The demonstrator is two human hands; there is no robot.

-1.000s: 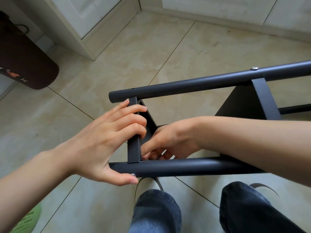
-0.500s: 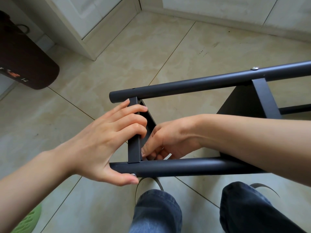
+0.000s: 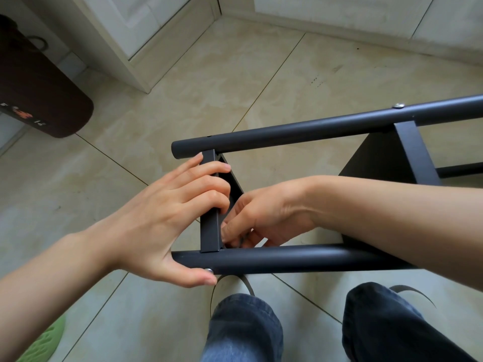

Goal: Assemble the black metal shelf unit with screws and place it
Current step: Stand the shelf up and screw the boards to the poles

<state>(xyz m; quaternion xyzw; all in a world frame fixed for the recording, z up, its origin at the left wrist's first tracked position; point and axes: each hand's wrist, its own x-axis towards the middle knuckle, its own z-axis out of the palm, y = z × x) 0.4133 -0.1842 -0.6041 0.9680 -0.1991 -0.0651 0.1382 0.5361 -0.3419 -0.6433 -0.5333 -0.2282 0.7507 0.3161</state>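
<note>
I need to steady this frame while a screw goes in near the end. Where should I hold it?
Grip the flat crossbar from the open left end, as the left hand does: its flat faces suit wrapped fingers, and the thumb can brace the near tube.

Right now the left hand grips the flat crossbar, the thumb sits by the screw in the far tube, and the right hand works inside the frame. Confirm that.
Not quite. The head view shows the left hand gripping the flat crossbar, but its thumb sits by the screw in the near tube, not the far tube. The right hand does work inside the frame.
</note>
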